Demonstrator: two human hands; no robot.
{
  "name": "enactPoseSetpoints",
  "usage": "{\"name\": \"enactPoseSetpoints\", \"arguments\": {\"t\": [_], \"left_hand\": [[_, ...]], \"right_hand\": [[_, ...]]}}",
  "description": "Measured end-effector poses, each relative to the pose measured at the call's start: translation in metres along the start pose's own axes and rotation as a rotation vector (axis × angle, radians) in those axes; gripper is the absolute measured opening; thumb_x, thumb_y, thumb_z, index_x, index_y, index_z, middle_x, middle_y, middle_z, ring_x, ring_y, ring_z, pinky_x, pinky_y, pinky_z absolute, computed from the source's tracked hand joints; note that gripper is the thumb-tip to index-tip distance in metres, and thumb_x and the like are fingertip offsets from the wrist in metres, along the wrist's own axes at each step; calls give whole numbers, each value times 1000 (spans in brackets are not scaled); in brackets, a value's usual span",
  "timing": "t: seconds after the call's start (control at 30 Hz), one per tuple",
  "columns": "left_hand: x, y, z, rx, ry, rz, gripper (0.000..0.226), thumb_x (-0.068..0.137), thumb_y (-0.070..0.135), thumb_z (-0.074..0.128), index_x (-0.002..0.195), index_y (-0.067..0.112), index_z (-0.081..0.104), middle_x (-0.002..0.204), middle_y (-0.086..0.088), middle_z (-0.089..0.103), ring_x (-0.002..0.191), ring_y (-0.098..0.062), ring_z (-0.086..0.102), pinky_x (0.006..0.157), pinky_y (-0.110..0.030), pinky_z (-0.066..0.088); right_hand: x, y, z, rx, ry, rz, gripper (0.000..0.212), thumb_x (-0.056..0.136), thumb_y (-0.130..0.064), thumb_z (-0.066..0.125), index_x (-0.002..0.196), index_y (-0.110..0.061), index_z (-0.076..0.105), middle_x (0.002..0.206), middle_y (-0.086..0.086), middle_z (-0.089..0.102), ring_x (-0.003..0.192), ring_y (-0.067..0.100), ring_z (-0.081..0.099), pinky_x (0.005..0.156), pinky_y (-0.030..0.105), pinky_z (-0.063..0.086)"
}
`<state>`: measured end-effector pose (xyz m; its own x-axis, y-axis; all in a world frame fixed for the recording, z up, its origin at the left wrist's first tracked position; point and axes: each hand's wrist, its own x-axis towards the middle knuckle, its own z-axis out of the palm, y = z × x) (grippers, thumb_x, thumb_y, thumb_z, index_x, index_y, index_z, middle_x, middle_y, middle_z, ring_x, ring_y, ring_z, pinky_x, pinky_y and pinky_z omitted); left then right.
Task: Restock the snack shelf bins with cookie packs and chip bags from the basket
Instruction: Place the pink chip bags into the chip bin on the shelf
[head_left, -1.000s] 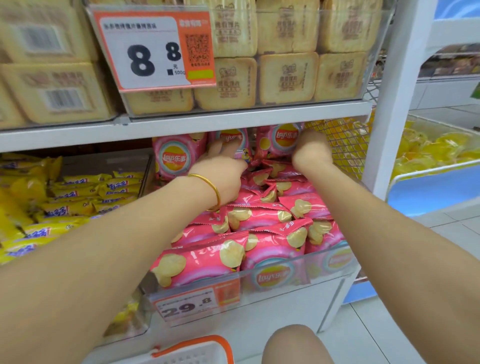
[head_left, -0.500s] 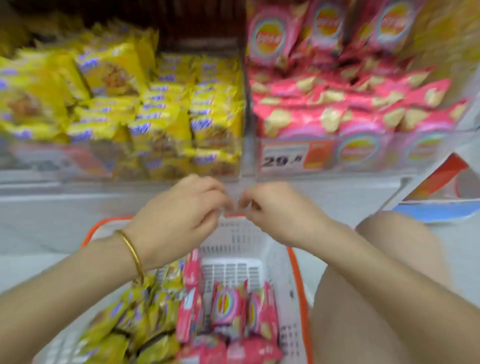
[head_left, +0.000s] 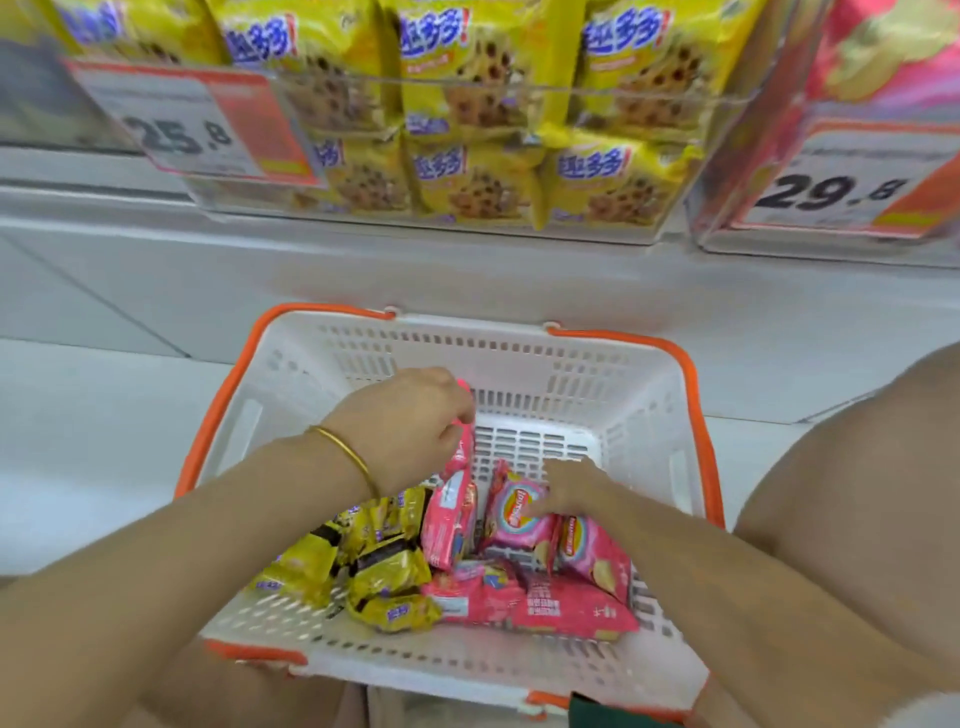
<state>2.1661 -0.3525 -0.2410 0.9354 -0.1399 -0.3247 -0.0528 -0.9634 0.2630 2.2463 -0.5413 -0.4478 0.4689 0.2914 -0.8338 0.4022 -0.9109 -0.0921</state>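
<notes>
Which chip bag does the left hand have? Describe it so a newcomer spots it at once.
Look in the white basket with the orange rim. Between the yellow cookie packs and the other pink bags, it is the pink chip bag standing upright, its top gripped by the left hand. Its neighbours lean or lie flat.

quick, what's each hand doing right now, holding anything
Left hand: closed, gripping the top of an upright pink chip bag in the basket.
Right hand: fingers on the logo chip bag; whether it grips cannot be told.
</notes>
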Motion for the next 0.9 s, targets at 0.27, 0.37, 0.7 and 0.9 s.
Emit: {"name": "enactPoseSetpoints", "arguments": {"t": [0.27,0.37,0.7,0.9], "left_hand": [[17,-1,15,26,-128,-111,31,96,24,42,124,17,54,126,-5,51,116,-23,49,98,-36,40],[23,9,14,-129,-132,-219,41,96,34,47,130,10,47,130,-11,52,115,-25,52,96,-34,42],[12,58,-43,-802,13,-130,21,77,27,73,92,20,60,94,-1,70,81,-13,67,75,-25,56],[-1,79,-86,-1053,224,-120,36,77,22,73,108,10,61,100,-11,71,92,-27,69,85,-44,55]], "right_hand": [[-37,-5,-67,80,-26,17,51,72,-36,80,103,-2,57,106,9,61,91,23,58,78,33,51],[-85,7,-108,334,-15,-65,44,76,-22,78,112,-6,57,102,5,61,91,20,59,69,29,53],[-216,42,-135,902,183,-462,44,77,-10,74,114,-19,54,113,7,61,98,20,63,84,39,54],[-270,54,-134,1349,281,-660,54,76,-36,67,124,-17,51,100,11,66,82,23,65,85,47,54]]}}
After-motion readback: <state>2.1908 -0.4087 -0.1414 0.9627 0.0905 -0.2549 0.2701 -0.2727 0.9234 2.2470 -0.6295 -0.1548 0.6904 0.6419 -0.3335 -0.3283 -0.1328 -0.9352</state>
